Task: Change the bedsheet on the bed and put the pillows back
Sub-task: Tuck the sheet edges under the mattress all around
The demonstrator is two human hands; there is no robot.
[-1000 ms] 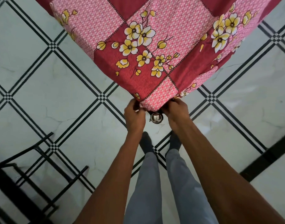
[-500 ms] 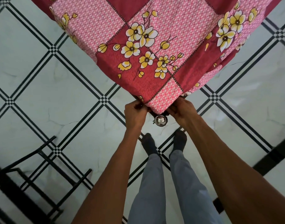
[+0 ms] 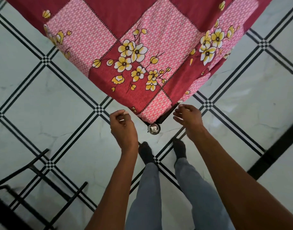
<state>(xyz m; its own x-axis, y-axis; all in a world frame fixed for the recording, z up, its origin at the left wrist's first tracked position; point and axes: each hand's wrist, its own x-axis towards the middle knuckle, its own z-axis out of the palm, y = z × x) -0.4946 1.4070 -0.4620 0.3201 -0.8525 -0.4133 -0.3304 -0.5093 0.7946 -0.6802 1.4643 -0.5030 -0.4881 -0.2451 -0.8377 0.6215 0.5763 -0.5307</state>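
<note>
A red and pink patchwork bedsheet (image 3: 142,52) with yellow flowers covers the bed, whose corner points toward me. The sheet lies smooth over that corner, with a dark strip of bed frame (image 3: 165,116) showing just beneath its tip. My left hand (image 3: 122,128) hovers just left of the corner, fingers loosely curled, holding nothing. My right hand (image 3: 189,118) hovers just right of the corner, fingers relaxed and apart from the cloth. No pillows are in view.
A round shiny metal bed foot (image 3: 153,128) stands on the floor under the corner. My socked feet (image 3: 146,153) stand close behind it on white tiles with black lines. A black metal rack (image 3: 38,173) sits at the lower left.
Both hands have let go of the sheet at the corner and drawn back and apart. The view has shifted closer over the bed corner.
</note>
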